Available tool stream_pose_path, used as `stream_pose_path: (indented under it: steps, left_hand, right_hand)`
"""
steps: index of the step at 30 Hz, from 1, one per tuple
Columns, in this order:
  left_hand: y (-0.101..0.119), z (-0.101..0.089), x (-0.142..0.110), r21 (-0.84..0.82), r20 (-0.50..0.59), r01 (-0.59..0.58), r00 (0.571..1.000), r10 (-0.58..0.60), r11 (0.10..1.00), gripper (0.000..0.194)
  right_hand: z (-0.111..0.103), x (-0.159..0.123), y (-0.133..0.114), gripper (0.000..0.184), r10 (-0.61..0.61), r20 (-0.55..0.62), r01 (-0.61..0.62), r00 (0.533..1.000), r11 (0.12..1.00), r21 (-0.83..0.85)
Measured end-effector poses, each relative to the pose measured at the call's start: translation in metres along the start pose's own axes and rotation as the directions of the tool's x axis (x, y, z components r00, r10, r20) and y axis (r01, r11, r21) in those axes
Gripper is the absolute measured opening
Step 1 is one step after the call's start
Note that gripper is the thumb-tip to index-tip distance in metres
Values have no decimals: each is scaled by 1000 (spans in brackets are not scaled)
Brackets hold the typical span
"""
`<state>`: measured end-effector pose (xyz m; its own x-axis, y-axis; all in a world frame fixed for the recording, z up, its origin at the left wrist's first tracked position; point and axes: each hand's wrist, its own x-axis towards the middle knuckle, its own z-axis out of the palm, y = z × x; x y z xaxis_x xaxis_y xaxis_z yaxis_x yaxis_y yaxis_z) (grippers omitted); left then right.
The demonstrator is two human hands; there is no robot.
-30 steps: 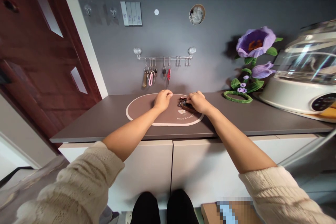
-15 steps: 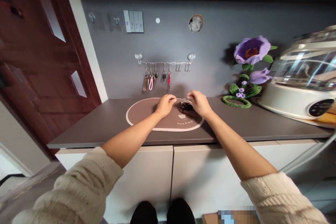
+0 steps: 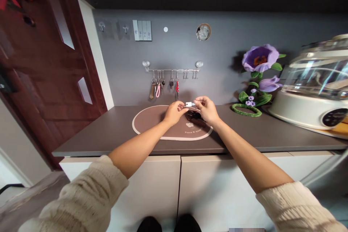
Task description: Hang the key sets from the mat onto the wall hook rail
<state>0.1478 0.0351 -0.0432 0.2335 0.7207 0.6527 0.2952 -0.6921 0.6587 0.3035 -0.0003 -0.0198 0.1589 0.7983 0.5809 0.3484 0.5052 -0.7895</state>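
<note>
A small silver key (image 3: 188, 104) shows between my hands, its broad head towards the left. Thumb and fingers of my right hand (image 3: 208, 111) are closed on the key's thin end. My left hand (image 3: 174, 113) is just left of the key's head, fingers curled, with thumb and forefinger apart and nothing visible between them. Below the key, a dark brown, glossy item (image 3: 194, 116) lies on the brown oval mat (image 3: 152, 121), partly covered by my right hand. I cannot make out what it is.
Several keys (image 3: 158, 88) hang from a clear hook rail (image 3: 174, 70) on the grey wall. Purple artificial flowers (image 3: 259, 59) and a white appliance with a clear cover (image 3: 301, 108) stand on the right of the counter (image 3: 95, 130). A dark red door (image 3: 54, 79) is at left.
The key has turned so its head shows plainly between my hands. My left thumb and forefinger have parted. The whole view has shifted slightly, with the scene lower in the picture.
</note>
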Motion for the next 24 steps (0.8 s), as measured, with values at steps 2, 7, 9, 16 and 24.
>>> stream_pose_path:
  steps: [2,7,9,16,24]
  left_hand:
    - [1,-1,0,-17,-20,-9,1000,8,1000,12]
    - [2,-4,1,-23,-48,-45,998,44,999,8]
    - [2,-6,2,-17,-55,-63,997,62,998,8]
    - [0,-7,5,-30,-94,-81,992,78,996,10]
    - [-8,-8,10,31,-176,-74,981,79,997,11]
  right_hand:
    - [0,1,1,20,34,-8,-34,999,997,63]
    - [2,1,-1,18,125,-35,-116,992,976,182]
    - [2,1,-2,17,158,-30,-148,987,964,220]
    - [5,0,1,12,148,84,-161,985,972,169]
    - [11,-4,3,15,10,219,4,976,998,-60]
